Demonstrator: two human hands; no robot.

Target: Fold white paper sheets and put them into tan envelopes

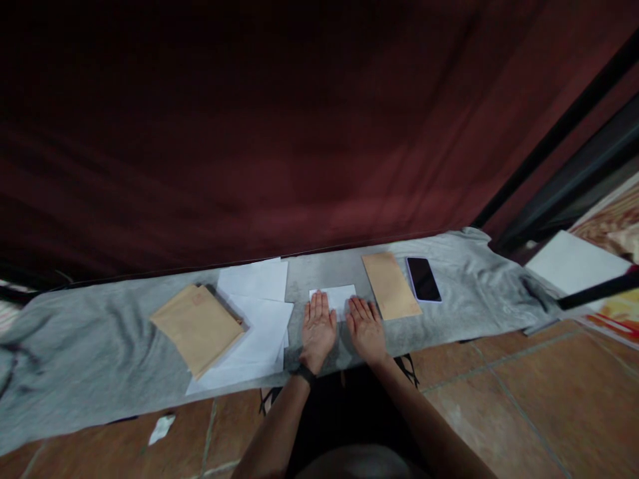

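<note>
A small white sheet of paper (340,297), perhaps folded, lies on the grey cloth in front of me. My left hand (318,327) rests flat over its left end, fingers stretched out. At the right end, my right hand (367,330) also lies flat, with its fingertips on or beside the paper's edge. Neither hand grips anything. Just right of my right hand is a brown envelope (391,285). To the left, several larger white sheets (262,332) overlap one another, partly covered by a stack of brown envelopes (197,326).
A phone (424,279) with a dark screen and pale purple case lies beyond the single envelope. Grey cloth (100,352) covers the long narrow surface, which backs onto a dark red curtain or panel (299,166). A white scrap (161,429) lies on the tiled floor.
</note>
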